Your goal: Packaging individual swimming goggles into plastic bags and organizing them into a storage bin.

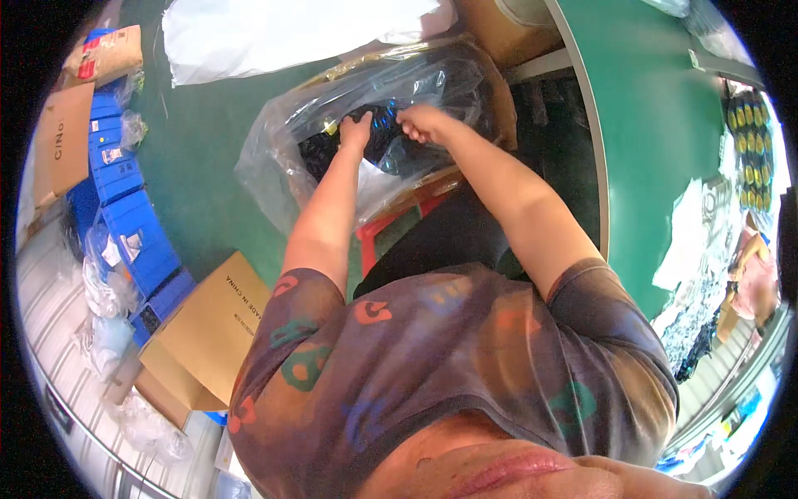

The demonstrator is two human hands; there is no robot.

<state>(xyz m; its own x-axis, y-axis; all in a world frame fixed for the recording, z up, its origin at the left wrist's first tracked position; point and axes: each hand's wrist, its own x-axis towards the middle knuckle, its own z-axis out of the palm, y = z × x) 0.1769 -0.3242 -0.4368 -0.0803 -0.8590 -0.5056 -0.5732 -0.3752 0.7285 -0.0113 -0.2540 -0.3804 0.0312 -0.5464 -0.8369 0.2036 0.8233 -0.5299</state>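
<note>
Black items with bluish shiny bits lie in a large clear plastic bag, which lines an open cardboard carton in front of me. My left hand reaches into the bag's mouth and is closed at the black items, fingers bent; what it grips is too small to tell. Just right of it, my right hand is curled closed over the same dark pile, and what sits in its fingers cannot be made out. A white sheet shows inside the bag below my hands.
White sheeting covers the far floor. Blue bins line the left, beside a brown carton. A red stool stands near my legs. At right is a green tabletop; carded goods hang beyond, near another person.
</note>
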